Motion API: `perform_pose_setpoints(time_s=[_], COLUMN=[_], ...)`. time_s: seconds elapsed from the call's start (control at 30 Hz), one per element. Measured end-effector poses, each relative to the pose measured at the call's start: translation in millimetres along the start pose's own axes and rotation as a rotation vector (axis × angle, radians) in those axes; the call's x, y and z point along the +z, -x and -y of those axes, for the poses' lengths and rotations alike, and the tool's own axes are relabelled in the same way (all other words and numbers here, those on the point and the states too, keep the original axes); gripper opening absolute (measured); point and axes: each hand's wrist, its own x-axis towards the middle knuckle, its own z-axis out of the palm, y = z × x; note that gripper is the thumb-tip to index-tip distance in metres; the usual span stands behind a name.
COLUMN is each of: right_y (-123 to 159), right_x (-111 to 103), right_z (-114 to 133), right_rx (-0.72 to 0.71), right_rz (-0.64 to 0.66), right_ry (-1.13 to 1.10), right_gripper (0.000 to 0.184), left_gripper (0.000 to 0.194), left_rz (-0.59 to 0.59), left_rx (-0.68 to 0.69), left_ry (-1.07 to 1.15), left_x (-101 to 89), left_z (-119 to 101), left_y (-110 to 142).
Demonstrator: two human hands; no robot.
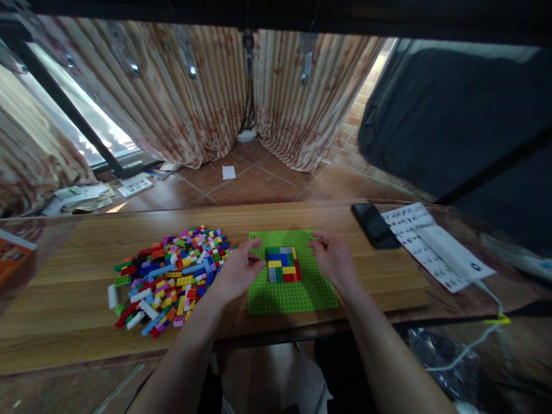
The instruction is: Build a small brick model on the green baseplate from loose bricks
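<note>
A green baseplate (293, 302) lies on the table in front of me. Near its middle sits a squarish block of toy bricks (283, 264) in blue, yellow, red, green and grey. My left hand (241, 267) hovers at the plate's left edge, beside the block, its thumb and fingers apart with nothing visible between them. Over the right edge, my right hand (334, 259) is held with curved, parted fingers and no brick showing in it. Left of the plate spreads a big heap of loose toy bricks (172, 282) in many colours, partly covered by my left hand and forearm.
The wooden table (77, 287) carries a black phone (375, 225) at the right. Next to it lie a printed sheet (409, 218) and a white device (451, 250) with a cable. An orange-covered item (15, 253) is at the far left. Curtains (207, 98) hang beyond.
</note>
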Motion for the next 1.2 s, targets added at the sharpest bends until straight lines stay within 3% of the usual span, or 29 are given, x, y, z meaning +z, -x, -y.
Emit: perform_pose_setpoints(time_s=[0.3, 0.6, 0.83, 1.0, 1.1, 1.2], right_y=[4, 8, 13, 16, 21, 28], right_x=[6, 18, 31, 43, 54, 66], right_z=[5, 11, 32, 44, 51, 59], right_rx=[-0.064, -0.147, -0.164, -0.204, -0.239, -0.288], right_rz=[0.028, 0.056, 0.021, 0.024, 0.058, 0.078], right_ry=[-0.053, -0.137, -0.323, -0.338, -0.347, -0.374], right_gripper=[0.034, 0.033, 0.032, 0.033, 0.034, 0.033], left_gripper=[0.067, 0.069, 0.069, 0.044, 0.029, 0.029], left_rz=[-0.062, -0.064, -0.086, -0.225, -0.374, -0.462], left_rx=[0.024, 0.051, 0.074, 0.140, 0.033, -0.072], left_ry=[-0.213, -0.214, -0.213, -0.137, -0.120, -0.137], left_x=[18.7, 20.3, 23.7, -0.5, -28.5, -60.8], left_z=[-8, -4, -4, -9, -5, 7], left_y=[2, 4, 15, 23, 24, 28])
